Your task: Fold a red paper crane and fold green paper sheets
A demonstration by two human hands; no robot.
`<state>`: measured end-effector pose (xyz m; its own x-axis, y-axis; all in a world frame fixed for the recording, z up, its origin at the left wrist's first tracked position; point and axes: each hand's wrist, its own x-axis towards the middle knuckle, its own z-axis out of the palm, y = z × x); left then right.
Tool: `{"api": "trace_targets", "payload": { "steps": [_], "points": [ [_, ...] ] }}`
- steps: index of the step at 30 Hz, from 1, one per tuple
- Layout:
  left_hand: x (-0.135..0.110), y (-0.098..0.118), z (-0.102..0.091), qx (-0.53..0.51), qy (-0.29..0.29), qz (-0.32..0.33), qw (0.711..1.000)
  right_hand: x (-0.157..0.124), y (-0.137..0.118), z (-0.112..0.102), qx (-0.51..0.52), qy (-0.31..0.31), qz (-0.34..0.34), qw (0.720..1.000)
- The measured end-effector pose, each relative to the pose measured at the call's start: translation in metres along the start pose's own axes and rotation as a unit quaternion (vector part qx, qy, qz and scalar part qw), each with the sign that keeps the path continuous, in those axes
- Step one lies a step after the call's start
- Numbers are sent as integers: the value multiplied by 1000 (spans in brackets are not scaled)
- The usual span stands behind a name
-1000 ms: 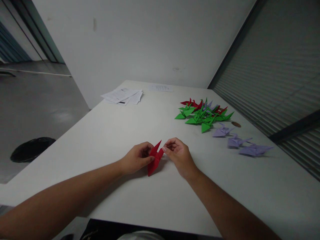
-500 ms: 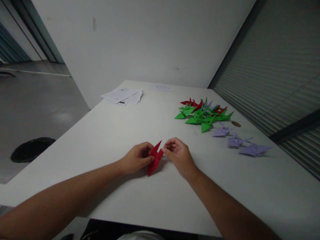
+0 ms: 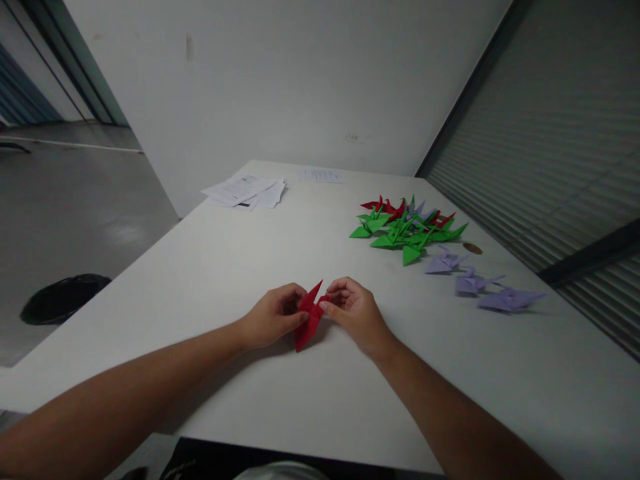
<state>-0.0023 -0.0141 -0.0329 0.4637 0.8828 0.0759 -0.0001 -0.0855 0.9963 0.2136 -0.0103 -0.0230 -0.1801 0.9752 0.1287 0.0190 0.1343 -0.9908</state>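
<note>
Between my hands, just above the white table, is a red origami crane of folded paper, partly shaped, with pointed ends. My left hand pinches its left side, thumb in front and the other fingers behind. With thumb and fingertips, my right hand pinches the narrow point on its upper right, which bends over at the tip. The fingers hide part of the paper.
Green origami cranes lie heaped at the right with red and purple ones. Several purple cranes and a brown oval disc are nearby. Printed papers lie at the back left. A black-lined bin stands left of the table.
The right thumb and fingertips have shifted slightly left and down, and the red crane's narrow right point is now bent over at its tip. The left hand keeps its place.
</note>
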Motion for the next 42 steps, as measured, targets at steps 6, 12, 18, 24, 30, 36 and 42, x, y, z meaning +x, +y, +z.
{"api": "trace_targets", "payload": {
  "steps": [6, 12, 18, 24, 30, 36, 42],
  "points": [
    [0, 4, 2, -26, 12, 8, 1000, 0, 0, -1, -16, -9, -6, 1000],
    [1, 2, 0, -30, 17, 11, 999, 1, -5, -1, 4, 5, 0, 1000],
    [1, 1, 0, -36, 28, 9, 999, -1, -9, -1, -13, -10, 6, 1000],
    [2, 4, 1, -48, 25, 11, 998, 0, -7, -1, -25, -3, 7, 1000],
    [1, 5, 1, -45, 29, 7, 999, -1, -7, -2, -21, -1, 5, 1000],
    [2, 5, 1, -62, 29, 11, 998, 0, -7, -1, -2, -17, 2, 1000],
    [3, 3, 1, -80, 52, 17, 995, 2, 0, -2, -23, -10, -2, 1000]
  ]
}}
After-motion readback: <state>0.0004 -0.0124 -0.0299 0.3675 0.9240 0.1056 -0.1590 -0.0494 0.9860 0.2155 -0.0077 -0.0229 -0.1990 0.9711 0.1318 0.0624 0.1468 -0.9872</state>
